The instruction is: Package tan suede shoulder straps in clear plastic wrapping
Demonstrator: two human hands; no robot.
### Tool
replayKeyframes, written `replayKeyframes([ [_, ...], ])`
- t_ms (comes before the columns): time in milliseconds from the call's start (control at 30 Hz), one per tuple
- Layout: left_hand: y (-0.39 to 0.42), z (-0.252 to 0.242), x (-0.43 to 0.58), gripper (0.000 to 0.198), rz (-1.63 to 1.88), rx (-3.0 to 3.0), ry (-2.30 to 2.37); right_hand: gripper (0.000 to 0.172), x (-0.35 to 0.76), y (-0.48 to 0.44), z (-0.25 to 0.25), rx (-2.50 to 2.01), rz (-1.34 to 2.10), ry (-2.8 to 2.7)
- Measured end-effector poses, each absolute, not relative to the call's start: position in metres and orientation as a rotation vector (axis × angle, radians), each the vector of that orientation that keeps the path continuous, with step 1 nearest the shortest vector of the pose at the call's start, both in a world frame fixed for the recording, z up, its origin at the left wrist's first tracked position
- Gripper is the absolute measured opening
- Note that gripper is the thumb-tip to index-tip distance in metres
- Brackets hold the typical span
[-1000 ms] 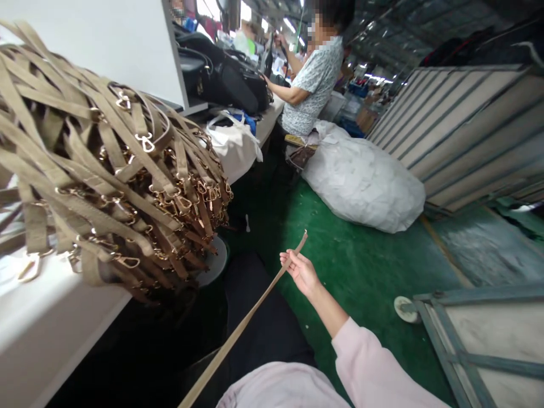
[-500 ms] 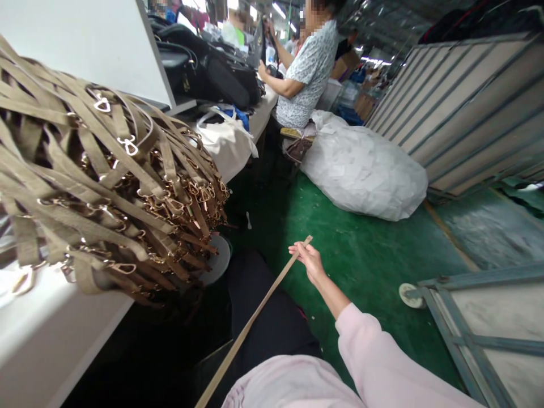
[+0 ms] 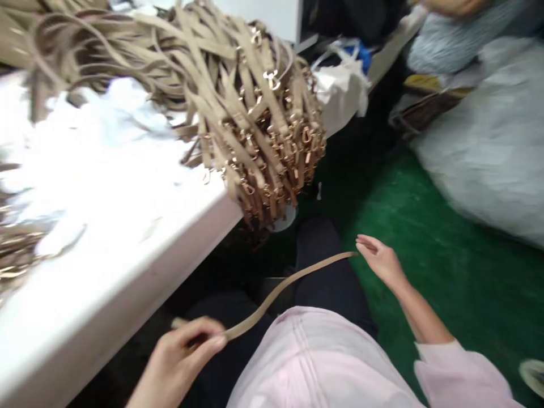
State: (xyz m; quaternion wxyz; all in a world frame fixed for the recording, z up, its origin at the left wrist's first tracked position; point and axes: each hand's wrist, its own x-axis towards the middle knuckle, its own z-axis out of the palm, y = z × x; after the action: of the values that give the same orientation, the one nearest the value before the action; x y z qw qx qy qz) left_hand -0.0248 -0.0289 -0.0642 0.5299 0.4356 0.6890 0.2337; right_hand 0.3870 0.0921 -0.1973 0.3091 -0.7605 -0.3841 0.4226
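A long, narrow tan strap point(image 3: 278, 290) runs in a slack curve across my lap. My left hand point(image 3: 185, 351) grips it between thumb and fingers, and a short end sticks out behind the knuckles. The strap's far end reaches the fingertips of my right hand point(image 3: 380, 262), which are pinched together over the green floor. Whether metal hardware is fixed to that end I cannot make out. Ahead on the left, a big heap of tan straps point(image 3: 208, 62) with gold-coloured clips hangs over the table corner.
Along my left runs a white table point(image 3: 127, 272), with more clips at its near left side. Beyond the heap lies a white cloth bag point(image 3: 342, 88). A large white sack point(image 3: 497, 130) rests on the green floor point(image 3: 419, 209) beside a seated person point(image 3: 450, 42).
My view has swung left and down, bringing my left hand into sight on the strap. The strap, straight before, now sags in a curve between both hands.
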Motion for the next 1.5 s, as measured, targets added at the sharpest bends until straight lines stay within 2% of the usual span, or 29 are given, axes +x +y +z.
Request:
replayKeyframes([
  [167,-0.012,-0.073,0.010,0.021,0.495,1.109,1.449,0.043,0.258,0.062,-0.137,-1.027,1.779,-1.815],
  [233,-0.009,-0.077,0.014,0.021,0.482,1.119,1.432,0.031,0.233,0.052,-0.121,-0.831,1.994,-1.954],
  [300,-0.013,-0.081,0.007,0.020,0.457,1.129,1.471,0.027,0.230,0.049,-0.120,-0.818,2.098,-1.997],
  [533,-0.044,-0.087,-0.037,0.024,0.459,1.019,1.628,0.038,0.333,0.091,-0.158,-1.323,1.990,-2.037],
  [667,-0.047,-0.092,-0.035,0.027,0.465,0.965,1.606,0.026,0.366,0.112,-0.164,-1.557,1.783,-2.121],
  [700,-0.046,-0.093,-0.032,0.027,0.465,0.968,1.579,0.024,0.362,0.111,-0.160,-1.567,1.762,-2.142],
  [767,-0.042,-0.096,-0.027,0.028,0.473,0.979,1.510,0.033,0.336,0.101,-0.147,-1.482,1.803,-2.180],
  [900,-0.031,-0.103,-0.018,0.030,0.476,0.991,1.423,0.032,0.259,0.066,-0.124,-0.954,1.873,-2.272],
  [967,-0.027,-0.107,-0.016,0.032,0.486,0.977,1.421,0.035,0.231,0.049,-0.121,-0.842,1.837,-2.254],
  [1033,-0.026,-0.112,-0.015,0.033,0.527,0.914,1.433,0.037,0.216,0.036,-0.123,-0.834,1.736,-2.229],
  [1167,-0.032,-0.128,-0.013,0.032,0.742,0.716,1.294,0.028,0.213,0.025,-0.137,-0.939,1.565,-2.122],
  [1267,-0.040,-0.140,-0.008,0.043,0.915,0.576,1.119,0.025,0.218,0.027,-0.147,-1.092,1.643,-1.953],
  [1500,-0.049,-0.150,0.011,0.036,1.129,0.530,1.211,0.029,0.229,0.036,-0.157,-1.244,1.868,-1.680],
])
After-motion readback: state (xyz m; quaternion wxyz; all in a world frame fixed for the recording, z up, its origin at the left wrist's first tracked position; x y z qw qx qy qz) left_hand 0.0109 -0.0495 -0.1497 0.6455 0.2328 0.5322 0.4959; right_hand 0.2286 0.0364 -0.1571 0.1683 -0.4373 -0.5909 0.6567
